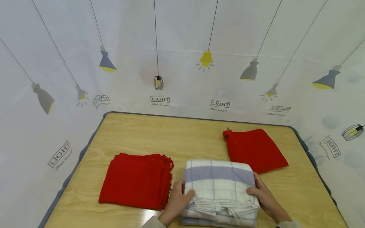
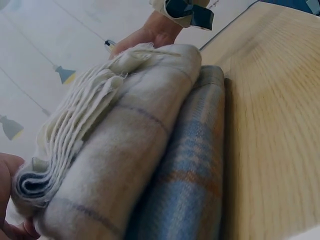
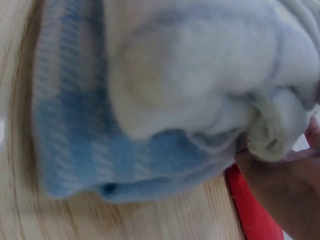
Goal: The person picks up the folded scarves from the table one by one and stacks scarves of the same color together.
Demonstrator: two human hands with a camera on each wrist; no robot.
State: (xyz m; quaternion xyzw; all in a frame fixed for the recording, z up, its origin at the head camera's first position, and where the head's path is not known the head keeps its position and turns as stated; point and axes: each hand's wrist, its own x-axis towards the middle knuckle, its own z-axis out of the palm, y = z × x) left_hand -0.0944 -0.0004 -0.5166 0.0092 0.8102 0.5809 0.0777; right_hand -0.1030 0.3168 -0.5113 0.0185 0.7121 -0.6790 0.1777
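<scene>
A: If you start with the biggest thing, what do you see?

B: A wooden table point(image 1: 142, 136) with a grey rim. A wall sheet with lamp drawings stands round it.

A: And on it?

B: A folded white blanket point(image 1: 219, 186) with a grey-blue stripe sits at the near edge, in the middle. The left wrist view shows it lies on top of a blue checked blanket point(image 2: 192, 165), also folded.

A: What else?

B: A pile of red cloths point(image 1: 137, 180) lies just beside the stack, toward the near left corner. One more red cloth point(image 1: 255, 148) lies toward the far right corner, close behind the stack.

A: Where are the hands?

B: The left hand point(image 1: 176, 201) is on the left side of the white blanket, thumb curled over the top. The right hand point(image 1: 263, 196) is on the right side, fingers bent round the edge. Both grip it.

A: How will the blanket feel?

B: I think soft and floppy, not heavy. It looks fluffy, not slippery, and it will not break. But the loose layers at the near edge could slide open, so hold it at both folded sides, low down, as the hands do.
</scene>
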